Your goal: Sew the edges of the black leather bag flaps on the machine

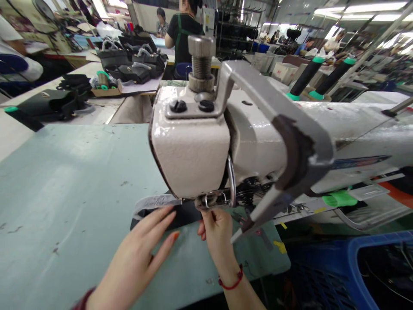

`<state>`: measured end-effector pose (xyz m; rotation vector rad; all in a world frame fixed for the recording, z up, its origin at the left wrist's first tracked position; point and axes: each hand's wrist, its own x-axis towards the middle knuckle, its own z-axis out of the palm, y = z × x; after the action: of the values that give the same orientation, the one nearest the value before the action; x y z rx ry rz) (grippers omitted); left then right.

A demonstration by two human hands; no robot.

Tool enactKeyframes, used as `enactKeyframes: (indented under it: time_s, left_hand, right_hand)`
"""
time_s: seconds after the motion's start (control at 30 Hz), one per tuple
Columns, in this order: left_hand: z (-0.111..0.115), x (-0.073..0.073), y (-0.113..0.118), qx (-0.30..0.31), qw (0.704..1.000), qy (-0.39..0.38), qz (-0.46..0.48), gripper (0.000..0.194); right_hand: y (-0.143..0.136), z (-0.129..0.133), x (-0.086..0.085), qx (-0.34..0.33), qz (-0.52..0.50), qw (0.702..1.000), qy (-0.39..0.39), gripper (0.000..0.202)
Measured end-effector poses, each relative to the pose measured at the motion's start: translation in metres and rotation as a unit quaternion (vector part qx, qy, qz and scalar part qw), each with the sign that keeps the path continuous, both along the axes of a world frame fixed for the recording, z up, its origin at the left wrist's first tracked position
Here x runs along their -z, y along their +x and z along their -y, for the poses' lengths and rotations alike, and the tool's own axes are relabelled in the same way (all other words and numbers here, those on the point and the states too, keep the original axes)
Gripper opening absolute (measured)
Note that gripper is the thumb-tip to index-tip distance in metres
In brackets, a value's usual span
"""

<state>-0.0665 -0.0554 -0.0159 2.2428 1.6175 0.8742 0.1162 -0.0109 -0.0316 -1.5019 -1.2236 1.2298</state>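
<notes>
A cream sewing machine head [193, 146] fills the middle of the view, over a pale green table [64, 193]. A black fabric piece [180, 215] lies under the machine's foot, with a strip of grey patterned edging [155, 201] along its far side. My left hand [142, 254] lies flat, fingers spread, with the fingertips pressing on the black piece. My right hand [217, 237], with a red cord at the wrist, pinches the piece right below the needle area [209, 200]. The needle itself is hidden behind the machine head.
A blue plastic crate [371, 267] stands low at the right. Black bags [129, 60] and thread cones [103, 79] sit on tables behind. Two black cones with green ends [306, 77] stand beyond the machine arm. Other people work at the back.
</notes>
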Motion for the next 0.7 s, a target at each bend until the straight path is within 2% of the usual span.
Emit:
enactKeyframes:
  time_s: [0.03,0.07,0.1,0.13,0.17,0.2,0.23,0.3,0.33,0.37,0.4,0.43,0.5,0.57,0.63,0.7]
  left_hand:
    - [0.018,0.009,0.007,0.014,0.999,0.001,0.046,0.036]
    - [0.032,0.019,0.017,0.063,0.992,-0.016,0.104,0.033]
    - [0.04,0.028,0.027,0.082,0.978,-0.087,0.17,0.032]
    - [0.043,0.036,0.038,0.079,0.951,-0.15,0.257,0.03]
    - [0.041,0.042,0.05,0.061,0.911,-0.207,0.353,0.029]
    - [0.035,0.048,0.06,0.03,0.856,-0.251,0.45,0.032]
    - [0.026,0.051,0.07,0.007,0.797,-0.274,0.539,0.036]
    - [0.004,0.056,0.082,0.002,0.684,-0.302,0.664,0.041]
    - [-0.005,0.057,0.085,0.008,0.639,-0.312,0.703,0.042]
    - [-0.013,0.059,0.086,0.006,0.607,-0.321,0.727,0.042]
    - [-0.018,0.061,0.085,-0.013,0.588,-0.325,0.741,0.042]
    - [-0.022,0.065,0.082,-0.046,0.581,-0.322,0.746,0.042]
    - [-0.024,0.073,0.073,-0.122,0.605,-0.306,0.725,0.038]
    - [-0.023,0.08,0.064,-0.154,0.657,-0.298,0.675,0.036]
    - [-0.023,0.084,0.057,-0.149,0.71,-0.295,0.622,0.037]
    - [-0.025,0.083,0.054,-0.142,0.75,-0.284,0.58,0.038]
  right_hand:
    - [0.001,0.001,0.001,-0.007,-0.007,1.0,0.002,0.063]
    - [0.003,0.001,0.001,-0.019,-0.021,1.0,0.005,0.065]
    - [0.006,0.003,0.001,-0.033,-0.041,0.999,0.008,0.066]
    - [0.01,0.005,0.001,-0.046,-0.065,0.997,0.01,0.067]
    - [0.014,0.007,0.0,-0.054,-0.088,0.995,0.014,0.065]
    - [0.019,0.009,-0.001,-0.058,-0.105,0.993,0.018,0.063]
    - [0.023,0.012,-0.002,-0.061,-0.116,0.991,0.022,0.059]
    - [0.031,0.015,-0.001,-0.065,-0.117,0.99,0.032,0.051]
    - [0.034,0.016,0.0,-0.071,-0.111,0.991,0.036,0.047]
    - [0.036,0.017,0.002,-0.079,-0.102,0.991,0.039,0.044]
    - [0.037,0.016,0.004,-0.089,-0.093,0.991,0.042,0.041]
    - [0.037,0.016,0.006,-0.097,-0.083,0.991,0.046,0.039]
    - [0.036,0.013,0.008,-0.11,-0.059,0.991,0.055,0.034]
    - [0.033,0.01,0.007,-0.114,-0.04,0.99,0.066,0.032]
    - [0.031,0.007,0.004,-0.111,-0.027,0.991,0.073,0.034]
    - [0.03,0.005,0.003,-0.112,-0.022,0.991,0.074,0.037]
